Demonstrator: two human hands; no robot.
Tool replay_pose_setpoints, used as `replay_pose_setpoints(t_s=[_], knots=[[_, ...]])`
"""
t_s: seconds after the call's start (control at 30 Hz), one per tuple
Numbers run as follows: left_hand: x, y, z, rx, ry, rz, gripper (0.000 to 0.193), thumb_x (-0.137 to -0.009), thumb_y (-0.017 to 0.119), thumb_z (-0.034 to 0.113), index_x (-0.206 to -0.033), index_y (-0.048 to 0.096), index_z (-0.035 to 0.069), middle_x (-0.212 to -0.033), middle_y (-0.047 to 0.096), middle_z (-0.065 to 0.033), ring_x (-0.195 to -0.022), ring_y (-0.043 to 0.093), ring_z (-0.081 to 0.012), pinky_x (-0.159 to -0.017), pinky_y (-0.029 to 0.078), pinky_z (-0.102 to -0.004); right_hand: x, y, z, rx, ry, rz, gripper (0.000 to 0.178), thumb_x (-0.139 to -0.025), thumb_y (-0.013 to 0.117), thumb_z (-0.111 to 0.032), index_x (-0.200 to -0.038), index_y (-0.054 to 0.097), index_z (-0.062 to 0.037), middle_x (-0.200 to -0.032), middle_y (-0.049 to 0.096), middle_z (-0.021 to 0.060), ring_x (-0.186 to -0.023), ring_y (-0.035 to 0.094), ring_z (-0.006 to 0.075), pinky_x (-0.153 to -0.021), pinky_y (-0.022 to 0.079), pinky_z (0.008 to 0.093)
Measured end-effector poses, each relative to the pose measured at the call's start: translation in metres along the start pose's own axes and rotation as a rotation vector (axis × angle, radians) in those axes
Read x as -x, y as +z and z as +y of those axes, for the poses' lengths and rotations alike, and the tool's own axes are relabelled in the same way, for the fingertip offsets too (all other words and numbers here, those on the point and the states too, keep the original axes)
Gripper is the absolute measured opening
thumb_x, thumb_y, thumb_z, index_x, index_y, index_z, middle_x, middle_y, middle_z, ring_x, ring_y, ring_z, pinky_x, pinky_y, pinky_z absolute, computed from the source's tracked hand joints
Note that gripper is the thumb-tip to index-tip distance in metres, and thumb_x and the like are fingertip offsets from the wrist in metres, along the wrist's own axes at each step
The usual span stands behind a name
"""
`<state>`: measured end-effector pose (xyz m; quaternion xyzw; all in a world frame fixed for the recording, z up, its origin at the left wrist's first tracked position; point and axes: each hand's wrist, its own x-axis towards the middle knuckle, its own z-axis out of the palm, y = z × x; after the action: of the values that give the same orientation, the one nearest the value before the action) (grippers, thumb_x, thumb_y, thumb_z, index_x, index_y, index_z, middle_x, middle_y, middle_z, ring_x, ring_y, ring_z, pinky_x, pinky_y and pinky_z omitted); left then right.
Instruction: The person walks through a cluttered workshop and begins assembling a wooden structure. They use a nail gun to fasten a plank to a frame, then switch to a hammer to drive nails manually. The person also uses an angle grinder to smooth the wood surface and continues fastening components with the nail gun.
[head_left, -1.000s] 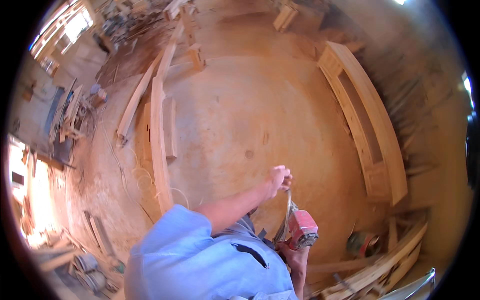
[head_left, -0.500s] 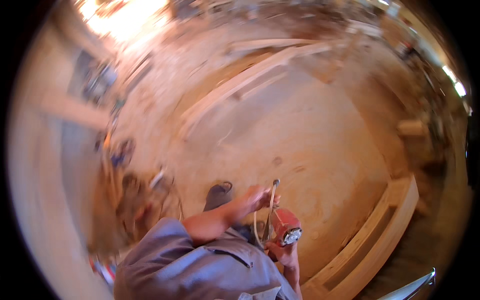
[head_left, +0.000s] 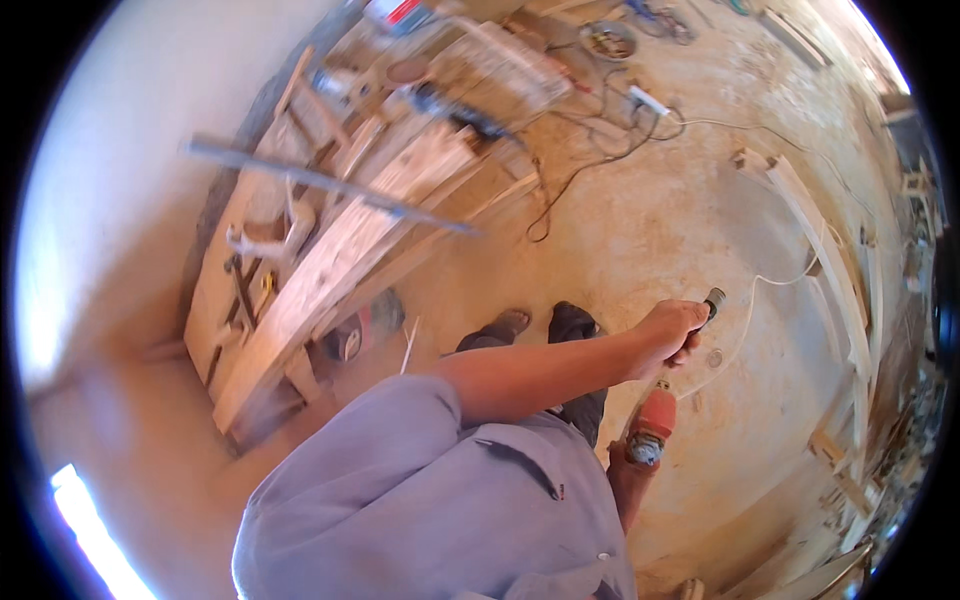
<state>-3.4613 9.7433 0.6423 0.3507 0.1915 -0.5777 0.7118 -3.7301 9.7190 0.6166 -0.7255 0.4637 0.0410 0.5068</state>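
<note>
My left hand reaches across in front of me with its fingers curled closed around a short black cylindrical piece that looks like a plug. Below it, close to my body, is a red power tool with a silver metal head. My right hand is wrapped around that tool from underneath, and most of its fingers are hidden. A thin white cord runs from near the tool out over the floor to the right. Whether it joins the black piece cannot be made out.
On the left, a thick wooden beam lies over a cluttered bench with hand tools. A long metal bar crosses above it. Beyond are a white power strip and dark cables. Curved timber frames lie to the right.
My view has swung left, bringing the bench and beam in. The left hand has moved from an open-looking reach beside the black-ended cord to a closed grip. The right hand keeps the tool.
</note>
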Motion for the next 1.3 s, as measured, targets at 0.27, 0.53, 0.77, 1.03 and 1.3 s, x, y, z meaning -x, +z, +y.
replay_pose_setpoints(t_s=[0.27, 0.53, 0.77, 1.03, 1.3], knots=[[0.15, -0.056, -0.005, -0.372, 0.485, 0.022, 0.045, -0.099, 0.065, 0.046, -0.113, 0.069, 0.004, -0.076, 0.058, 0.0015, -0.067, 0.048, -0.0073, -0.06, 0.042, -0.0278, 0.023, 0.024, -0.025, 0.235, -0.179, -0.373, 0.036, -0.078, 0.074, -0.005, -0.112, 0.065, -0.0006, -0.095, 0.072, 0.0077, -0.09, 0.07, 0.0208, -0.082, 0.055, 0.035], [0.232, -0.092, -0.039, -0.591, 0.538, 0.188, 0.039, -0.1, 0.065, 0.037, -0.12, 0.067, 0.004, -0.091, 0.064, -0.0024, -0.081, 0.053, -0.0089, -0.071, 0.046, -0.0277, 0.031, 0.039, -0.101, -0.188, -0.014, -0.295, 0.02, -0.072, 0.069, 0.003, -0.091, 0.063, 0.0032, -0.079, 0.066, 0.0102, -0.066, 0.064, 0.0199, -0.064, 0.053, 0.0318], [0.283, -0.125, -0.073, -0.84, 0.644, 0.515, 0.04, -0.102, 0.06, 0.029, -0.133, 0.059, 0.004, -0.096, 0.068, -0.0119, -0.089, 0.062, -0.0199, -0.084, 0.051, -0.0339, 0.014, 0.011, -0.141, -0.441, -0.332, -0.534, 0.029, -0.089, 0.077, -0.02, -0.091, 0.055, -0.0025, -0.074, 0.052, 0.0041, -0.064, 0.05, 0.0176, -0.068, 0.048, 0.0371], [0.3, -0.146, -0.098, -0.73, 0.757, 0.454, 0.048, -0.1, 0.064, 0.036, -0.128, 0.062, -0.003, -0.108, 0.072, -0.019, -0.095, 0.066, -0.0206, -0.085, 0.051, -0.0351, 0.047, 0.067, -0.195, -0.74, -0.529, -0.647, 0.029, -0.095, 0.07, -0.022, -0.08, 0.052, -0.0047, -0.068, 0.046, 0.0039, -0.058, 0.049, 0.0183, -0.069, 0.049, 0.0421], [0.299, -0.191, -0.095, -0.716, 0.938, 0.405, 0.038, -0.094, 0.073, 0.028, -0.119, 0.068, 0.0, -0.09, 0.069, -0.0186, -0.069, 0.062, -0.0245, -0.063, 0.05, -0.0352, 0.078, 0.132, -0.233, -0.79, -0.596, -0.638, 0.017, -0.101, 0.058, -0.017, -0.109, 0.051, -0.0036, -0.071, 0.04, 0.0001, -0.06, 0.045, 0.0138, -0.068, 0.045, 0.0384]])
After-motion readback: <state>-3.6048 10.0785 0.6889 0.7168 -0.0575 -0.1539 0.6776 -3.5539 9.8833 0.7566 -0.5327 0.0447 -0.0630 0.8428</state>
